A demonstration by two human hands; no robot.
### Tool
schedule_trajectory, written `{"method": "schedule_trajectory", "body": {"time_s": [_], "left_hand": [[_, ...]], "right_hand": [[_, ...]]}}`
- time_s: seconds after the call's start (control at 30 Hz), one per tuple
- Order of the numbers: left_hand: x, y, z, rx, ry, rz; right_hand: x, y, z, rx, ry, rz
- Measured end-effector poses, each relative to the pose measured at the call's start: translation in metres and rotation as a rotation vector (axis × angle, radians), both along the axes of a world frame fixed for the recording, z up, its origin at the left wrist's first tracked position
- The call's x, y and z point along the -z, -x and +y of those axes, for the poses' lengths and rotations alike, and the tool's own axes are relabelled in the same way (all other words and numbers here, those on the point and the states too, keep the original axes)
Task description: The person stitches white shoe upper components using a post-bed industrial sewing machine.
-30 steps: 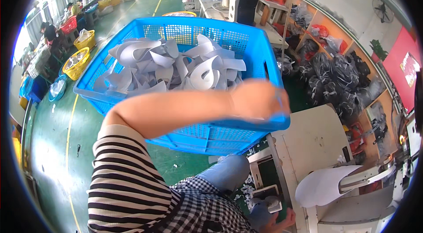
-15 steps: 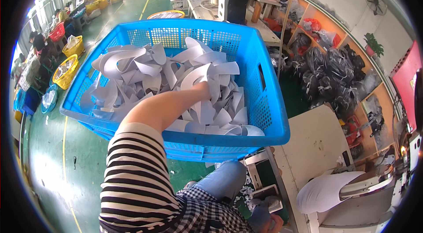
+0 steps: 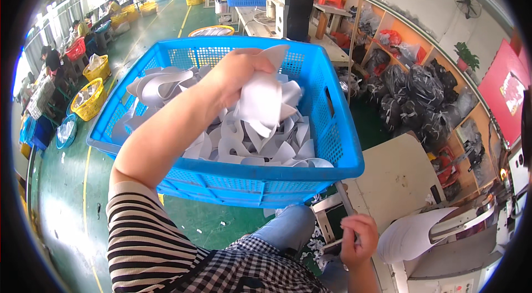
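Observation:
A large blue plastic basket [image 3: 249,182] stands in front of me, heaped with curved white sheet pieces [image 3: 160,91]. Over the middle of the heap my left hand [image 3: 235,74] grips several of these white pieces [image 3: 260,102], which hang below the fingers. Lower right, beside the edge of a pale work table, my right hand [image 3: 359,237] is raised with fingers curled toward the thumb. I see nothing in it. Near it, a white sheet piece [image 3: 410,237] lies draped over the arm of a machine [image 3: 465,221].
The pale table [image 3: 393,174] adjoins the basket's right corner. Black plastic bags [image 3: 413,93] fill shelves along the right wall. Yellow baskets [image 3: 88,99] and seated people [image 3: 52,63] line the left side. A black machine housing [image 3: 297,5] stands beyond the basket. Scraps litter the green floor.
My left hand has come up out of the heap, lifting several white pieces. My right hand has risen from beside my knee to the table edge.

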State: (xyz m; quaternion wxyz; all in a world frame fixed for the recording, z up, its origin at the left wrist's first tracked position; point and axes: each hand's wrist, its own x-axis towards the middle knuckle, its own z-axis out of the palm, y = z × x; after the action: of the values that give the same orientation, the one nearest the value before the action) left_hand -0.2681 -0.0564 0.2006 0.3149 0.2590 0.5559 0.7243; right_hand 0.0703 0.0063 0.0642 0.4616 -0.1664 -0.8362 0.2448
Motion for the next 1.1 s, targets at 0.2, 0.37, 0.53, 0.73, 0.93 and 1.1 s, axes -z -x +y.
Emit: {"method": "schedule_trajectory", "body": {"time_s": [0.2, 0.37, 0.53, 0.73, 0.93, 1.1], "left_hand": [[-0.062, -0.095, -0.039, 0.258, -0.264, 0.054], [-0.049, -0.144, -0.032, 0.554, -0.369, -0.046], [-0.028, -0.153, 0.008, 0.812, -0.371, 0.439], [0.001, -0.144, 0.045, 0.722, 0.04, 1.399], [0.022, -0.161, 0.07, 0.534, 0.028, 0.889], [0.016, -0.172, 0.091, 0.491, -0.038, 0.624]], "right_hand": [[-0.052, 0.065, -0.011, -0.267, 0.085, 0.001], [-0.064, 0.08, -0.011, -0.254, 0.011, -0.163], [-0.04, 0.051, 0.01, -0.002, 0.226, 0.138], [-0.055, 0.012, 0.034, -0.225, 1.054, 0.436], [-0.013, -0.014, 0.033, -0.362, 0.943, 0.391], [-0.012, -0.021, 0.01, -0.111, 0.679, 0.039]]}}
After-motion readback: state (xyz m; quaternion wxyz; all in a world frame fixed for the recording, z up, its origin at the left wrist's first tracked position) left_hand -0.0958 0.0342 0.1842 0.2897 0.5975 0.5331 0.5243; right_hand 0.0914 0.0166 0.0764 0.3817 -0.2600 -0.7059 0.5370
